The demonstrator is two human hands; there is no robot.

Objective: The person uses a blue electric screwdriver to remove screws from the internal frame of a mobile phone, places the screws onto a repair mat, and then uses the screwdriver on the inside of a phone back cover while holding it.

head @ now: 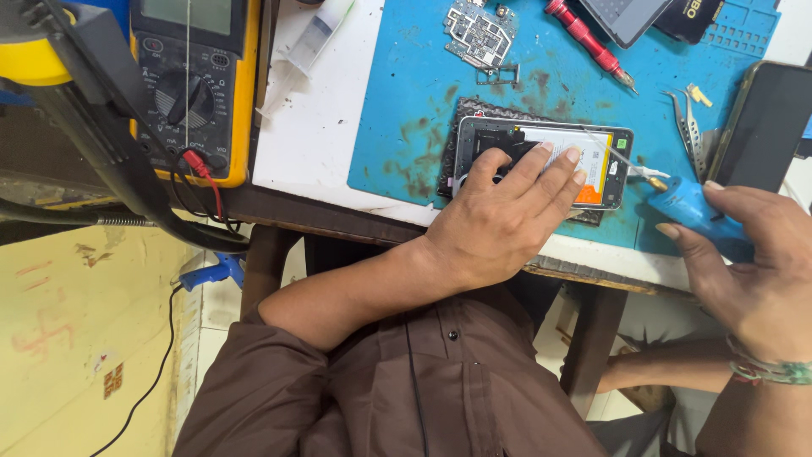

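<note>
A single head-worn camera looks steeply down from close above, facing the near edge of the desk [321, 161]. It takes in the blue mat [406, 93] along that edge, the person's lap beneath, and the floor at lower left.

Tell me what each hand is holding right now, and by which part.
The right hand grips the blue glue gun around its body, nozzle toward the opened phone. The left hand holds nothing; its fingers press flat on the phone.

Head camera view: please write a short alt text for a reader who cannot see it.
A person's left hand presses on an opened phone lying on a blue work mat, while the right hand holds a blue tool beside it. A yellow multimeter stands nearby.
</note>
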